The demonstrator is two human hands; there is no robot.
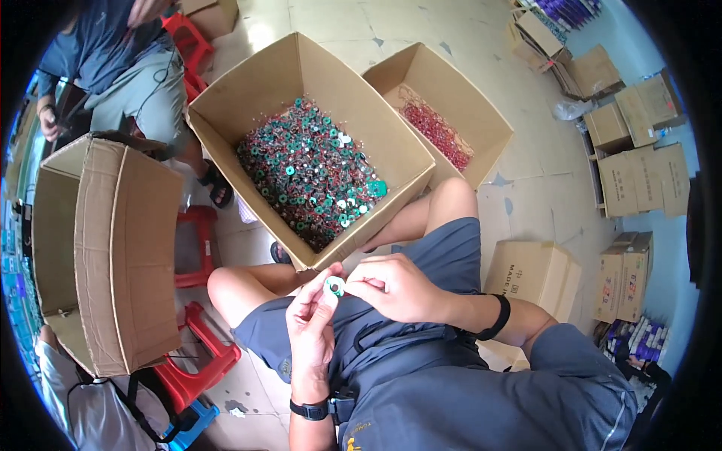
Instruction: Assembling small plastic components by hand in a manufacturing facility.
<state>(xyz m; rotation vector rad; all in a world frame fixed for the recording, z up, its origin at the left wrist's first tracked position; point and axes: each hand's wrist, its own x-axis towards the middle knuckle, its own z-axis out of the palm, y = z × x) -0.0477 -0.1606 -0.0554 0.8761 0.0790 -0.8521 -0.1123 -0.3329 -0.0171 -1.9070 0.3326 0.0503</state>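
Observation:
In front of my lap, my left hand (310, 322) pinches a small round green-and-white part (335, 286) with a dark centre between thumb and fingers. Close against its right side is my right hand (400, 289), thumb and fingertips pressed together. Whatever those fingertips hold is too small to make out. Just beyond both hands stands a big open cardboard box (361, 101). Inside it lies a deep heap of small green round parts (304, 177) mixed with red wires and some white pieces.
A second open carton (480, 124) with red pieces (440, 135) adjoins the big box. At left stands a tall carton (147, 263) beside red stools (197, 361). A seated person (113, 60) is at upper left, another (98, 413) at lower left. Cartons (639, 180) line the right wall.

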